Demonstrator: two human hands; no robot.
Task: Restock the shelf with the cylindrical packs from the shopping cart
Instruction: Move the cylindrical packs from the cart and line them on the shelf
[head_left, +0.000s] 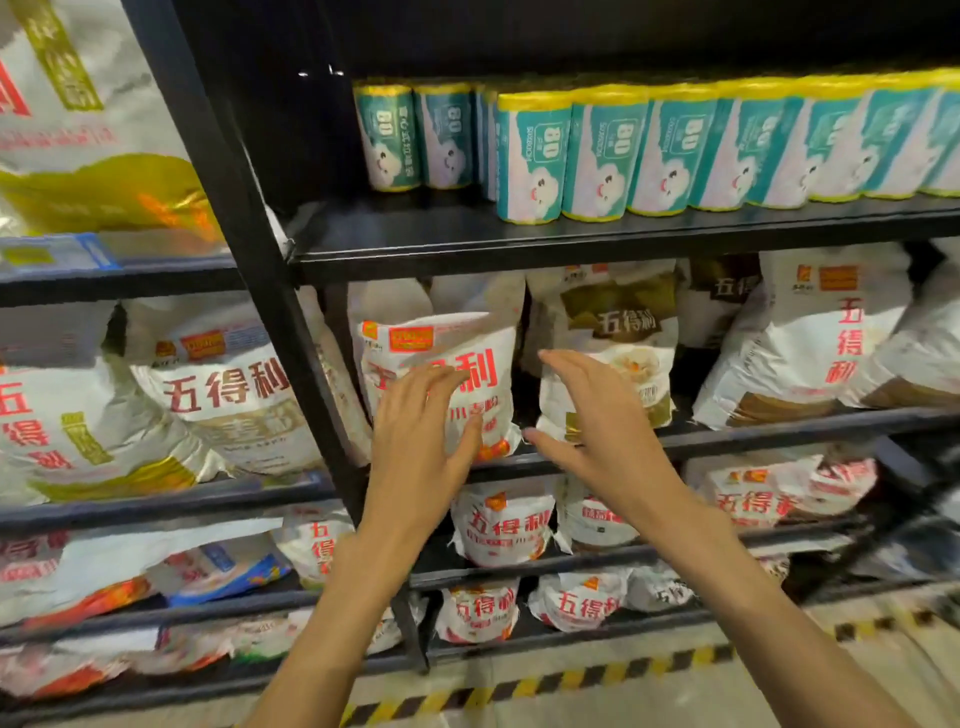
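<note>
Both hands are raised before a black metal shelf (467, 244), and each grip is released, holding nothing. The left hand (421, 421) at about 7 o'clock of centre has spread, relaxed fingers in front of a white flour bag with red characters (441, 358); whether they touch it cannot be told. The right hand (587, 410) sits just beside it at 5 o'clock, palm turned inward, fingers straight. The cylindrical packs (530, 161), teal and white with yellow ends, stand upright in a row on the shelf above, from 12 to 2 o'clock. More flour bags (810, 332) fill the lower tiers.
</note>
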